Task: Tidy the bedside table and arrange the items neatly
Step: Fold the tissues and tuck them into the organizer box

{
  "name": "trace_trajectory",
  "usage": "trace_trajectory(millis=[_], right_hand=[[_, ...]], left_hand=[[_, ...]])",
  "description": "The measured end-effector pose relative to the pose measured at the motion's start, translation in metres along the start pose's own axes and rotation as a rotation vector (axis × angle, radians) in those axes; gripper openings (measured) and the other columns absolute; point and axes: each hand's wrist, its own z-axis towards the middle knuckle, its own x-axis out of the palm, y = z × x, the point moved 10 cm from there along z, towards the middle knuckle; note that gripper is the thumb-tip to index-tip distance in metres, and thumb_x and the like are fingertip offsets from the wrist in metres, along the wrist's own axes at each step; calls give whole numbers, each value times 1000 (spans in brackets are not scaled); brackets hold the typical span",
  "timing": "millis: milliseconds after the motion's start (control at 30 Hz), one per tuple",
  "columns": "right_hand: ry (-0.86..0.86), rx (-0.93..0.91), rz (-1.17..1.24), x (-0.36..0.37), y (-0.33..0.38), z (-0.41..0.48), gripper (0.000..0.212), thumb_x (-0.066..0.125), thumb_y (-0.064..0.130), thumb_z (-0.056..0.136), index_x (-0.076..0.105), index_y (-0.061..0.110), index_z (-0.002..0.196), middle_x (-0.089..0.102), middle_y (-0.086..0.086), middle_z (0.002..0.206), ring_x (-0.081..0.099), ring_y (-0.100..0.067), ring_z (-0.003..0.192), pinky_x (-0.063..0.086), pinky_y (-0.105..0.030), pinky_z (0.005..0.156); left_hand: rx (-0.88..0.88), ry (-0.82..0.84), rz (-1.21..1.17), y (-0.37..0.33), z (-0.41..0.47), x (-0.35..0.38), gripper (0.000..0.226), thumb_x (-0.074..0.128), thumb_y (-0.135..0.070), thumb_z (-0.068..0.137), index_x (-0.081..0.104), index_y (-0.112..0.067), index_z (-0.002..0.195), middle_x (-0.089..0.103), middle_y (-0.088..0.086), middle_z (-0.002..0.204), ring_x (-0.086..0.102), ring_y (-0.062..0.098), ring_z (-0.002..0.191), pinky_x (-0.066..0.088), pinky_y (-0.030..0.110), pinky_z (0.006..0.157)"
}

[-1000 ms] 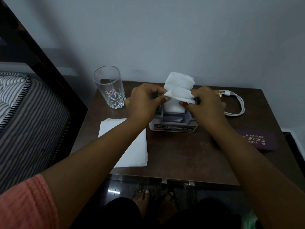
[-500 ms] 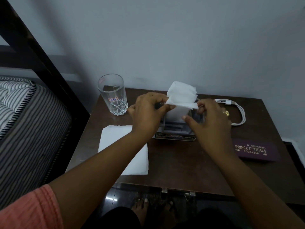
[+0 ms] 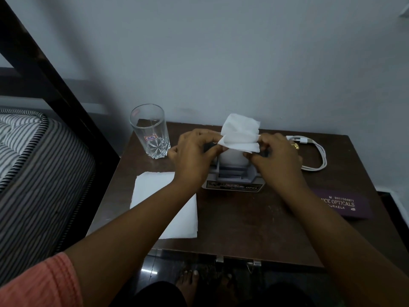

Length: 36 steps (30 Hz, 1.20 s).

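Holder: I see one small grey plastic tissue holder (image 3: 234, 183) with a printed label along its front, standing near the middle of the dark brown wooden bedside table (image 3: 254, 222); white tissue stands upright in its slot, and I cannot count the sheets inside.
Tissue in hand: one crumpled white tissue (image 3: 240, 137) is stretched between my two hands just above the holder.
Left hand: my left hand (image 3: 194, 155) has thumb and fingertips pressed together on the tissue's left edge.
Right hand: my right hand (image 3: 276, 157) pinches the right edge the same way, fingers closed on the paper; a gold ring (image 3: 295, 145) shows on it.
Glass: one tall clear drinking glass (image 3: 150, 131) with a cut base and a small red-bordered sticker stands upright at the table's back left corner; I can see nothing in it.
Flat napkin: one flat white paper napkin (image 3: 155, 196) lies on the front left of the table, partly under my left forearm.
Cable: one coiled white charging cable (image 3: 314, 156) lies at the back right, just beyond my right hand.
Case: one dark purple spectacle case (image 3: 345, 206) printed with "OPTICALS" lies shut at the right edge, contents hidden.
Bed: a grey striped mattress (image 3: 33, 173) sits just left of the table.
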Motion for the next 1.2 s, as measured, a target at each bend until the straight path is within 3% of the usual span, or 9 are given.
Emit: trace_trajectory(millis=[167,300,433,533,667,867,1000,1133,1200], right_hand=[[-14,-54,-50,-1,5,2,10,65,22,79,65,25,89,49,7,83,48,-20,87,32,-35,75],[-25,-58,77,1,1,-5,21,69,14,74,64,24,92,56,3,86,54,-21,86,47,-44,77],[-49,-66,211,-3,-4,-18,24,72,15,76,60,23,95,61,-2,93,51,-4,79,39,-6,70],[-40,-77,201,-4,-5,-22,27,71,13,77,63,18,102,59,-4,92,50,1,79,35,2,68],[-31,-26,208,-2,-7,-10,23,70,15,78,64,18,100,60,-1,81,50,1,68,35,-4,61],[-22,21,204,3,-9,0,11,69,17,79,67,18,90,62,-1,74,55,-17,72,46,-33,70],[-60,12,211,0,-9,-3,10,70,18,78,66,20,87,63,-1,78,56,-16,75,47,-34,71],[-130,9,242,-10,-6,-17,25,73,23,75,50,17,83,56,2,81,50,-10,71,39,-21,60],[-129,-96,108,-16,9,-32,19,67,28,80,52,18,80,54,3,79,48,-12,71,39,-26,62]], left_hand=[[6,-10,-5,3,-4,-1,20,71,-33,78,71,-40,98,64,-17,114,47,12,121,20,36,88],[-13,-21,-16,6,-5,-1,17,70,-31,79,71,-41,94,65,-15,112,49,13,120,27,42,93],[-28,18,70,2,-1,-2,18,66,-43,80,71,-39,97,63,-17,115,43,10,122,17,33,85],[7,42,168,-6,3,-1,22,65,-49,79,73,-37,95,64,-17,113,44,11,120,9,30,79],[48,49,243,-15,4,-4,19,64,-47,80,73,-35,92,63,-17,113,40,13,121,8,28,77],[169,-2,264,-30,3,-9,19,66,-45,78,73,-35,93,63,-16,111,41,13,119,11,29,82],[156,-20,224,-26,1,-8,21,65,-46,79,73,-36,96,63,-16,112,41,13,118,9,27,77],[98,-42,122,-16,-4,-8,19,68,-44,77,71,-37,95,57,-22,104,41,9,118,9,24,73],[79,-41,101,-12,-6,-7,16,68,-40,79,70,-39,94,55,-24,102,42,9,118,9,24,72]])
